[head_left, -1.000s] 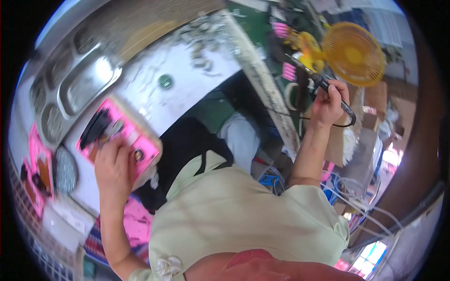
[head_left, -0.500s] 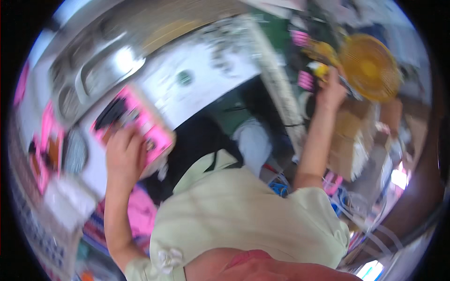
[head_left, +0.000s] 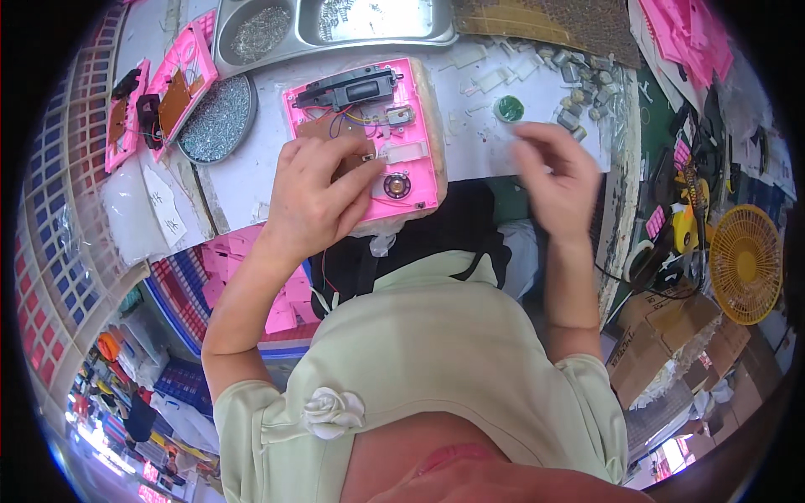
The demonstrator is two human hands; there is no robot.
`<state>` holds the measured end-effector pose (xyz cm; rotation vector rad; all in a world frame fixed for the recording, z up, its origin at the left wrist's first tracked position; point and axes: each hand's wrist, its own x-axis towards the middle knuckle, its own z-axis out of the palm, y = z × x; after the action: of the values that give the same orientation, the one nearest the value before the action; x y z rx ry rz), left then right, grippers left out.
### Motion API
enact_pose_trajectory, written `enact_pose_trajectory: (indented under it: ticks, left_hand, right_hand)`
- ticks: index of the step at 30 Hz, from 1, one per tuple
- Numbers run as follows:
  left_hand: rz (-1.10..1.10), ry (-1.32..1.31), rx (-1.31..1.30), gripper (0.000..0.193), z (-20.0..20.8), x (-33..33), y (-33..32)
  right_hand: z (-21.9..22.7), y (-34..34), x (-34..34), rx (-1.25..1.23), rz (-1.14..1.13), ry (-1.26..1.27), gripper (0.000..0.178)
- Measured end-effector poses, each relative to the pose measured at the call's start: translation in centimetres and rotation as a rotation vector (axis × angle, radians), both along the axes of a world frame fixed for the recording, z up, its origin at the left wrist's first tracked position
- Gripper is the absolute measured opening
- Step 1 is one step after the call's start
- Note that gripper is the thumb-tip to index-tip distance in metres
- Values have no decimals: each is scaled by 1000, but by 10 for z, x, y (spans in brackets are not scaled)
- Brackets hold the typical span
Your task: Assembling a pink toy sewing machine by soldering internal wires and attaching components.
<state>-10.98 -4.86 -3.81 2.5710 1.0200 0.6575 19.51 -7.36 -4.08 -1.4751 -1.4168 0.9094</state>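
A pink plastic housing lies face up on a plastic-wrapped pad in front of me. Fitted in it are a black mechanism, a small metal motor, a whitish translucent plastic part, a round speaker and thin coloured wires. My left hand bends over the housing's left side, its fingers closed on a brown circuit board, which they partly cover. To the right of the housing, my right hand is raised near a small green round container. Its thumb and fingers are apart, slightly blurred, with nothing visible between them.
A metal compartment tray with small parts stands at the back. Left are a round dish of screws, more wired pink housings and a plastic basket. Small motors lie right; beyond are a yellow fan and cardboard boxes.
My right hand has come back from the yellow item at the far right to the table area. My left hand stays at the housing. The whole view has swung and become sharper.
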Motion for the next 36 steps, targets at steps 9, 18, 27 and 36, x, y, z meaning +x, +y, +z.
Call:
enact_pose_trajectory:
  ticks: [9,18,27,36]
  left_hand:
    - [40,-77,14,44,-5,0,0]
    - [176,-12,138,43,-11,21,9]
    - [228,86,145,41,-8,24,7]
    - [245,-96,132,28,-5,18,13]
  right_hand:
    - [3,61,-79,174,284,-627,22]
    - [15,66,-85,127,353,-770,18]
    - [15,72,-78,-3,413,-674,14]
    - [30,73,-79,190,645,-948,13]
